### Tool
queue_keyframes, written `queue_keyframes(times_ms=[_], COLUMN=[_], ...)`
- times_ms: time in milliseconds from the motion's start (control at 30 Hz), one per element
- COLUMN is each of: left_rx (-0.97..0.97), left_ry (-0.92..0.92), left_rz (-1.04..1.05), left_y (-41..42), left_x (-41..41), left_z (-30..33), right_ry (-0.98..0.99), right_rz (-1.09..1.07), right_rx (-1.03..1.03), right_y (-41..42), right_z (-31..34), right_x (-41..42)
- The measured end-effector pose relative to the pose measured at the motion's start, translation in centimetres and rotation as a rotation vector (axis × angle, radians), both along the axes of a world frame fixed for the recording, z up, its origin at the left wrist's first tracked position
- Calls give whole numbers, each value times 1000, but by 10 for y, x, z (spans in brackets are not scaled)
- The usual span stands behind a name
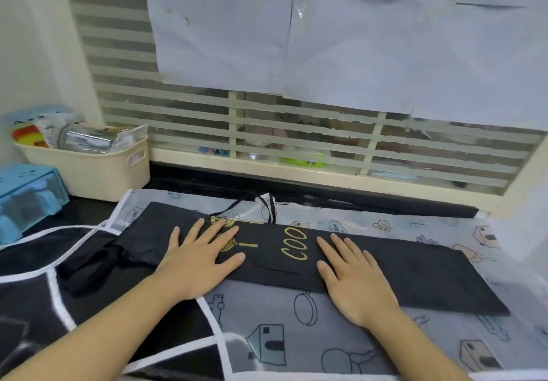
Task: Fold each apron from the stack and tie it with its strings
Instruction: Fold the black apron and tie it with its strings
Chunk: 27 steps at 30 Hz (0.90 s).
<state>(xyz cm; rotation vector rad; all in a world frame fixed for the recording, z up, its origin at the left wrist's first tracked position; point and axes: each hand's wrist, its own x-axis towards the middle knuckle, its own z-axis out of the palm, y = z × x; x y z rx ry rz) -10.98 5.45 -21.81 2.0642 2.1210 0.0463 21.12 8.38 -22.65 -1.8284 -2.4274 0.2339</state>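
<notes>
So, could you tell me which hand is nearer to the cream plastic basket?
Left. The left hand presses the folded black apron just below the cream plastic basket; the right hand lies farther right.

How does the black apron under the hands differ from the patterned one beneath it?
The black apron is folded into a long narrow strip; the patterned apron lies spread flat. The black apron bears gold lettering; the patterned apron shows cartoon houses and pans with white edging. Both lie on the counter.

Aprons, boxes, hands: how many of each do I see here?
Aprons: 3, namely black apron, printed apron, checked apron
Containers: 2, namely basket, blue box
Hands: 2, namely left hand, right hand
Total: 7
</notes>
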Motion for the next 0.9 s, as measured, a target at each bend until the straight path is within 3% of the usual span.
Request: queue_keyframes(times_ms=[200,400,500,633,733,800,900], left_rx=[17,-28,72,275,142,26,2], left_ry=[-7,14,43,-191,-180,-87,23], left_rz=[124,201,180,-112,-212,-159,-109], left_y=[-12,-12,-10,-5,1,5,8], left_x=[-68,-70,-47,39,107,132,137], left_z=[-2,-2,7,28,21,6,-6], right_ry=[-38,-35,-39,-37,-33,-21,0], right_rz=[-78,-114,-114,-120,-107,-86,-114], right_rx=[-28,-13,-6,-15,-35,-49,-44], right_y=[6,4,4,2,2,2,5], right_z=[-1,-1,-1,0,2,2,1], right_x=[41,51,47,47,49,54,82])
